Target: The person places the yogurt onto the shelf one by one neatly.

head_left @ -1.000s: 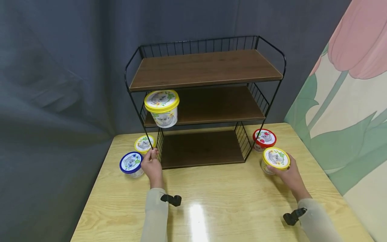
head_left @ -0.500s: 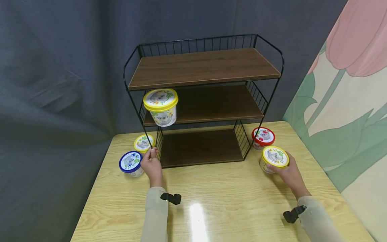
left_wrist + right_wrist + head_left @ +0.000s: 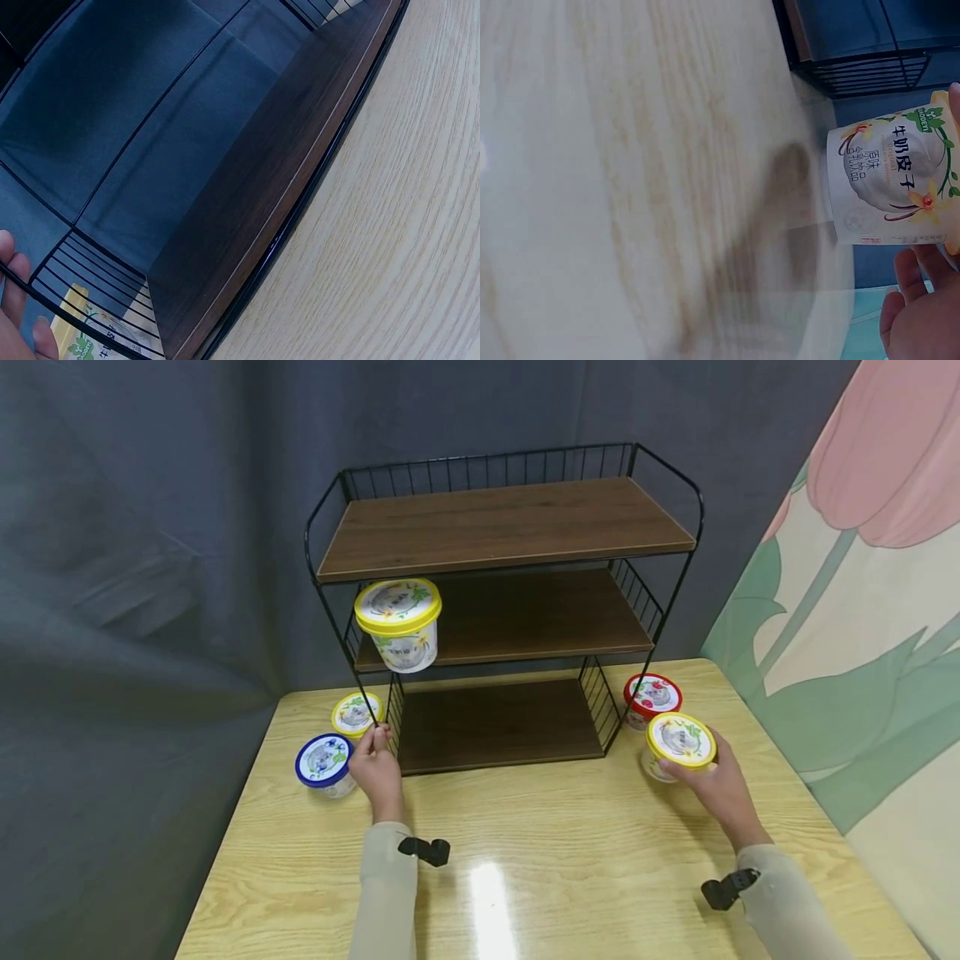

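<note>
Yellow-lidded round white tub (image 3: 678,743): four o'clock, gripped by my right hand (image 3: 723,781), fingers curled; step seemingly a lift. Black-wire, brown-board rack (image 3: 510,527): pinched by my left hand (image 3: 377,772). Next move likely calls for level carriage.

The table (image 3: 525,827) looks glossy wood, the rack frame (image 3: 274,244) metal, the curtain (image 3: 150,568) matt cloth

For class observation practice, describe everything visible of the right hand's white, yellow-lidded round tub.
The white tub looks like card or plastic, printed with characters, leaves and flowers. Lid on, roughly upright, it is gripped by the right hand in front of the red-lidded round tub. Contact with the wooden table is unclear.
</note>
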Available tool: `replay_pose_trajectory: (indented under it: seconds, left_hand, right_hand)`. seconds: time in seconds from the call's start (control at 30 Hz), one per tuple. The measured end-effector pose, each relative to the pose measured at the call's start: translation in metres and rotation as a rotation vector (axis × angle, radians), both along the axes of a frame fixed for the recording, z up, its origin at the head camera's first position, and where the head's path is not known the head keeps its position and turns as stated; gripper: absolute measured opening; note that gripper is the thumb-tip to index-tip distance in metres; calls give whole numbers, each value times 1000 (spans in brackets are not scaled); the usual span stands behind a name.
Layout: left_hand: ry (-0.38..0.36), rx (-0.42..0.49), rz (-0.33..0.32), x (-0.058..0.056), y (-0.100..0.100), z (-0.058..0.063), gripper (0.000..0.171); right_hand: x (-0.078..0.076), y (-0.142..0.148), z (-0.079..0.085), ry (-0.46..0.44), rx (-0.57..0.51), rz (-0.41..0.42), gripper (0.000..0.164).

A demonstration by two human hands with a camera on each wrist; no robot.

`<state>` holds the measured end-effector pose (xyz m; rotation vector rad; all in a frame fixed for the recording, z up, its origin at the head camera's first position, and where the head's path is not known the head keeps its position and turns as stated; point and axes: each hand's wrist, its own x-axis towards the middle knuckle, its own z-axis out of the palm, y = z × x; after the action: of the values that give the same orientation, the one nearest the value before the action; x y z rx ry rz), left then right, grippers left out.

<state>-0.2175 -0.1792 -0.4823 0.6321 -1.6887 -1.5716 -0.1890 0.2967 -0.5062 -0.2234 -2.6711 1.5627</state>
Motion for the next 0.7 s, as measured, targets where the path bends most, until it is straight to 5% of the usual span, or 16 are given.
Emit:
replay_pose_trajectory:
  seconds: [0.37, 0.7]
  left_hand:
    - [-14, 5, -2, 0, 0, -1, 15]
    - [-12, 15, -9, -1, 0, -2, 16]
  right_hand:
    - [5, -9, 20, -7, -15, 24, 101]
    - [13, -23, 46, 98, -22, 42, 88]
